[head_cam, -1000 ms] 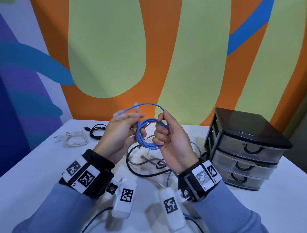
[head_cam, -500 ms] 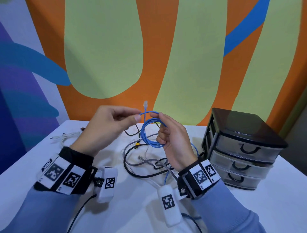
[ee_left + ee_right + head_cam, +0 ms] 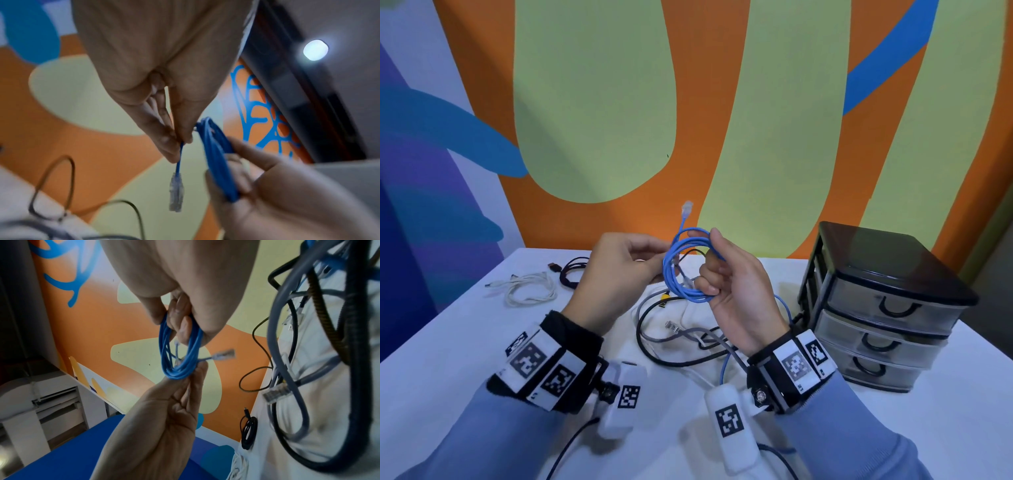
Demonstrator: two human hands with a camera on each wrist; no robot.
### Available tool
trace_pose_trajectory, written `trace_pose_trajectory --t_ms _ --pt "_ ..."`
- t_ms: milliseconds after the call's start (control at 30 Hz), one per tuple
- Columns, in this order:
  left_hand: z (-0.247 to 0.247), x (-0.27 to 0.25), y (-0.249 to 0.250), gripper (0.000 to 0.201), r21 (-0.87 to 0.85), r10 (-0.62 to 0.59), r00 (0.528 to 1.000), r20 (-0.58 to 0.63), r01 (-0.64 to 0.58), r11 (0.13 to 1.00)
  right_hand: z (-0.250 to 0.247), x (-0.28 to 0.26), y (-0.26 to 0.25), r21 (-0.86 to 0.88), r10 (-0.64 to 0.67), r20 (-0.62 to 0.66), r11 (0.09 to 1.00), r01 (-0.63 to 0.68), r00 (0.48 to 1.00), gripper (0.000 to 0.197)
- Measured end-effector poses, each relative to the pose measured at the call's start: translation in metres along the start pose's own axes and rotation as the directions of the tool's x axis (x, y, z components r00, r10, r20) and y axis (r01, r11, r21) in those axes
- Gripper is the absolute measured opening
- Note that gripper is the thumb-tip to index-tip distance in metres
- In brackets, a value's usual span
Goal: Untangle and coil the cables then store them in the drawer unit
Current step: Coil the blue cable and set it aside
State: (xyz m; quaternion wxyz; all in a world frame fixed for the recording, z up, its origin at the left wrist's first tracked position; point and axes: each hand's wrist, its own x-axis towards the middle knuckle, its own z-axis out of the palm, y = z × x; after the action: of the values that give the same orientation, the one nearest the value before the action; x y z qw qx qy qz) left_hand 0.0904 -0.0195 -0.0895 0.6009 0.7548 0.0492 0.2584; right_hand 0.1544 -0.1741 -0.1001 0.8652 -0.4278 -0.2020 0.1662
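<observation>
Blue cable (image 3: pixel 690 270) — black drawer unit (image 3: pixel 887 301) — white table (image 3: pixel 441 359).

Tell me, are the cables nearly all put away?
Not yet. Two bundles, white and black, lie coiled. The right hand holds the blue cable coil; the left hand pinches its end. A tangle remains, and the drawer unit is shut.

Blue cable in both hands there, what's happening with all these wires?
A person is coiling a blue network cable above a white table. The right hand grips the finished loops, while the left hand pinches the cable's free end near its clear plug. More cables lie tangled on the table beneath the hands, with a white one and a black one off to the left. The drawer unit on the right is shut.
</observation>
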Motion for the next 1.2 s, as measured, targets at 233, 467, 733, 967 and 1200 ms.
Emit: trace_pose_trajectory --t_ms 233,467,733,967,1200 --pt "0.008 -0.006 0.014 0.025 -0.393 -0.155 0.971 0.181 0.216 0.894 -0.005 0.005 0.000 -0.097 -0.085 -0.053 0.992 0.080 0.995 0.037" --pt "0.021 -0.009 0.002 0.032 -0.245 -0.088 0.994 -0.065 0.070 0.967 -0.003 0.001 0.005 -0.189 -0.055 -0.036 0.981 0.047 0.998 0.032" --pt "0.020 -0.005 0.006 0.040 -0.512 -0.243 0.964 0.106 0.262 0.818 -0.007 0.004 -0.003 -0.264 0.047 -0.018 0.963 -0.050 0.999 0.035" --pt "0.021 -0.006 0.010 0.040 -0.517 -0.211 0.955 0.211 0.292 0.805 -0.012 0.008 -0.005 -0.132 0.048 -0.027 0.990 -0.051 0.998 0.040" --pt "0.023 -0.013 0.011 0.035 -0.198 -0.032 0.990 0.135 0.059 0.978 -0.010 0.009 -0.008 0.123 0.117 -0.036 0.986 -0.112 0.992 0.031"
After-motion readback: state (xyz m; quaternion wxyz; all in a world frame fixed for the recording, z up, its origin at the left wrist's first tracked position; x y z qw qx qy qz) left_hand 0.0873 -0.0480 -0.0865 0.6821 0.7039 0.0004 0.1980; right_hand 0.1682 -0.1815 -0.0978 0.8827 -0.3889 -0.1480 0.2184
